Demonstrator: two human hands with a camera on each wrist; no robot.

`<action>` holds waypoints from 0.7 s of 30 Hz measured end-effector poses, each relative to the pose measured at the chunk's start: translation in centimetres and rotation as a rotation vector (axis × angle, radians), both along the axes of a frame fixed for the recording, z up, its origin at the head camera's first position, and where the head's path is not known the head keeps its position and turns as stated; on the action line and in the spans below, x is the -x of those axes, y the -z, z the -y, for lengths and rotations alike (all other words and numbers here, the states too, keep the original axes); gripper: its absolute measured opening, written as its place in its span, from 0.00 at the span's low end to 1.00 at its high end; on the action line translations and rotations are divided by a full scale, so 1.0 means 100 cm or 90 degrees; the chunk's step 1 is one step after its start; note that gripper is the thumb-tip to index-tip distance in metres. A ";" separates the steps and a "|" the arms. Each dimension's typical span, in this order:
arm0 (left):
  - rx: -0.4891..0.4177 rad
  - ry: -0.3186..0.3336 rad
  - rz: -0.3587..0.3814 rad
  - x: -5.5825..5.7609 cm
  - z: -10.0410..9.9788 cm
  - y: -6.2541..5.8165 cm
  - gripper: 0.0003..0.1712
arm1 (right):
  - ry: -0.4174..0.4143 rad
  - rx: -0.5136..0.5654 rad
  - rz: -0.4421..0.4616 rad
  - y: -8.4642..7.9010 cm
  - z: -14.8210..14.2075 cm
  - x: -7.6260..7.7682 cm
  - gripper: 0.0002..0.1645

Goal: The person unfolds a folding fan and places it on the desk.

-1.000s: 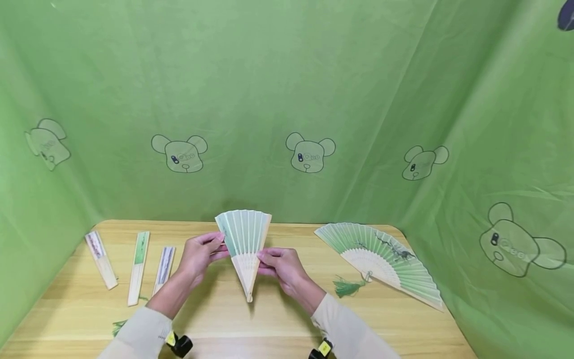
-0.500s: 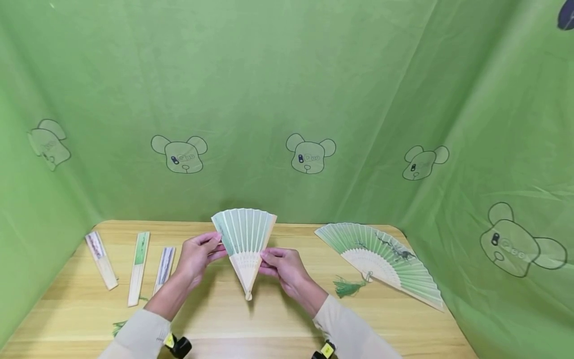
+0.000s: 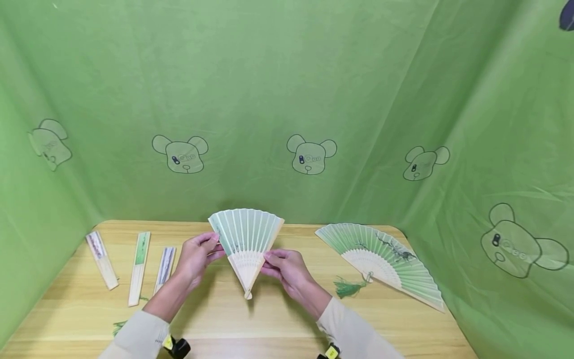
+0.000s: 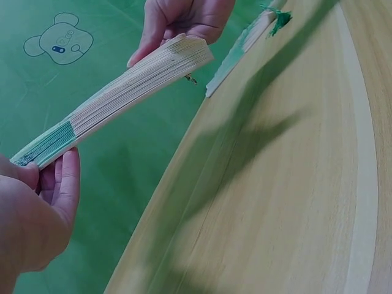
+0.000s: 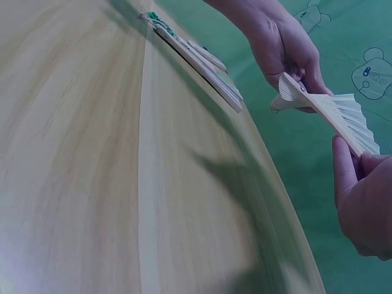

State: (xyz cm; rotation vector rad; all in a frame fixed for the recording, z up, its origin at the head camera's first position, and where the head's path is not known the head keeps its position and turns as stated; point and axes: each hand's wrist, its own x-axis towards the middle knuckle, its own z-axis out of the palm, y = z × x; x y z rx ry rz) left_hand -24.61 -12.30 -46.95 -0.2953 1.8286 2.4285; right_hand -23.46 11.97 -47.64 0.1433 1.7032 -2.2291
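From where I stand, the half-spread fan (image 3: 245, 249) is up in the air over the middle of the table (image 3: 287, 324), its pivot end tipped toward the person. The left hand (image 3: 196, 259) pinches one outer edge, thumb in front and fingers behind; the right hand (image 3: 287, 271) pinches the opposite outer stick, a bit nearer the pivot. Holding only the two sides seems to let the ribs turn about that free pivot, and the lift likely keeps the pleats from dragging on the wood.

On the table's right end a wide-open fan (image 3: 381, 259) lies flat, green tassel (image 3: 349, 287) loose beside it. Three folded fans (image 3: 139, 269) lie apart at the table's left end, perhaps so nothing overlaps that broad leaf; the left forearm hides one folded fan's lower end.
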 end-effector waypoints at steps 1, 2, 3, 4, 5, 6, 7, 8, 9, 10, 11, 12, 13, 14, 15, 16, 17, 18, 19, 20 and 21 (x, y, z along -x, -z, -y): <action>0.000 0.001 -0.001 0.000 0.000 0.000 0.20 | 0.002 0.004 0.000 0.000 -0.001 -0.001 0.19; -0.002 0.002 -0.003 -0.001 0.000 0.000 0.20 | 0.003 0.007 -0.001 0.000 -0.002 -0.001 0.19; -0.004 0.003 -0.005 -0.001 0.001 0.000 0.20 | 0.005 0.010 -0.002 0.000 -0.003 -0.002 0.19; -0.004 0.004 -0.007 -0.001 0.001 0.000 0.20 | 0.007 0.013 -0.003 0.000 -0.003 -0.002 0.19; -0.004 0.006 -0.009 -0.002 0.001 0.000 0.20 | 0.007 0.016 -0.003 0.000 -0.004 -0.003 0.19; -0.003 0.008 -0.011 -0.002 0.001 0.000 0.20 | 0.008 0.019 -0.003 -0.001 -0.005 -0.003 0.19; -0.002 0.007 -0.010 -0.002 0.002 0.000 0.20 | 0.008 0.021 -0.004 -0.001 -0.006 -0.004 0.19; -0.001 0.007 -0.010 -0.003 0.002 0.000 0.20 | 0.009 0.022 -0.004 -0.001 -0.007 -0.004 0.19; 0.001 0.009 -0.010 -0.003 0.002 0.001 0.20 | 0.009 0.024 -0.004 -0.002 -0.007 -0.005 0.19; 0.004 0.012 -0.011 -0.003 0.003 0.001 0.20 | 0.010 0.025 -0.006 -0.002 -0.008 -0.005 0.19; 0.005 0.014 -0.012 -0.003 0.003 0.001 0.20 | 0.011 0.027 -0.009 -0.002 -0.009 -0.006 0.20; 0.006 0.015 -0.014 -0.004 0.003 0.001 0.20 | 0.012 0.027 -0.011 -0.003 -0.009 -0.007 0.20; 0.006 0.016 -0.016 -0.004 0.002 0.001 0.20 | 0.012 0.027 -0.015 -0.003 -0.010 -0.007 0.20; 0.006 0.018 -0.018 -0.004 0.002 0.001 0.20 | 0.014 0.027 -0.017 -0.003 -0.010 -0.008 0.20; 0.006 0.018 -0.020 -0.005 0.002 0.001 0.20 | 0.015 0.026 -0.018 -0.003 -0.010 -0.008 0.20; 0.005 0.018 -0.023 -0.005 0.002 0.001 0.19 | 0.017 0.026 -0.021 -0.003 -0.010 -0.009 0.20; 0.005 0.019 -0.025 -0.005 0.002 0.001 0.19 | 0.019 0.026 -0.022 -0.003 -0.010 -0.009 0.20; 0.006 0.020 -0.028 -0.006 0.003 0.001 0.19 | 0.021 0.024 -0.023 -0.003 -0.010 -0.010 0.19; 0.007 0.023 -0.029 -0.006 0.003 0.002 0.19 | 0.023 0.024 -0.024 -0.003 -0.010 -0.010 0.19; 0.009 0.026 -0.031 -0.007 0.004 0.001 0.19 | 0.024 0.024 -0.024 -0.003 -0.010 -0.010 0.19; 0.009 0.028 -0.033 -0.008 0.004 0.001 0.19 | 0.025 0.025 -0.025 -0.003 -0.010 -0.011 0.19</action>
